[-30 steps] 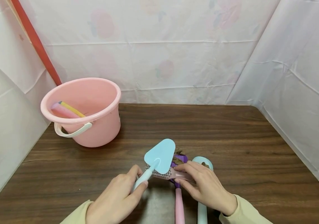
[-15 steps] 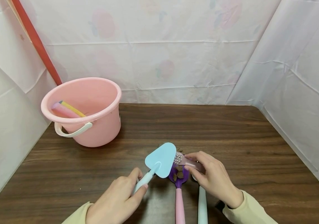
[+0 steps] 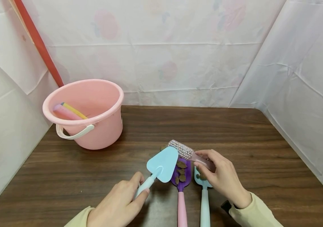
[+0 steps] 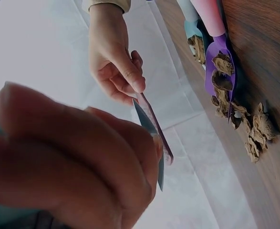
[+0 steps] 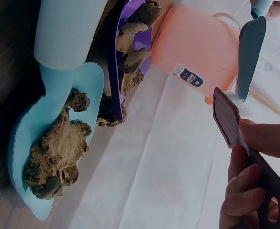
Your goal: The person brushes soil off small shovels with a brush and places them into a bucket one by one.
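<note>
My left hand point(image 3: 119, 198) grips the handle of a light blue trowel point(image 3: 163, 164), its flat blade raised and pointing away. My right hand point(image 3: 223, 176) pinches a mauve scrubbing brush point(image 3: 182, 149) by its handle. In the head view the brush's bristles show just beyond the blade's upper right edge; in the right wrist view they touch or nearly touch the trowel point(image 5: 251, 57). Below them lie a purple scoop point(image 3: 188, 171) with a pink handle and a light blue scoop point(image 3: 205, 186). Brown, dry-looking clumps point(image 5: 63, 143) sit in both scoops.
At the back left of the wooden table point(image 3: 221, 126) stands a pink bucket point(image 3: 102, 132) with a white handle, holding a yellow and a pink item. More brown clumps point(image 4: 259, 131) lie on the table past the purple scoop. White sheeting point(image 3: 161, 72) surrounds the table.
The brush has shifted from under the trowel's blade to beyond its upper right edge, as my right hand moved right, uncovering both scoops. The trowel has dipped slightly toward me.
</note>
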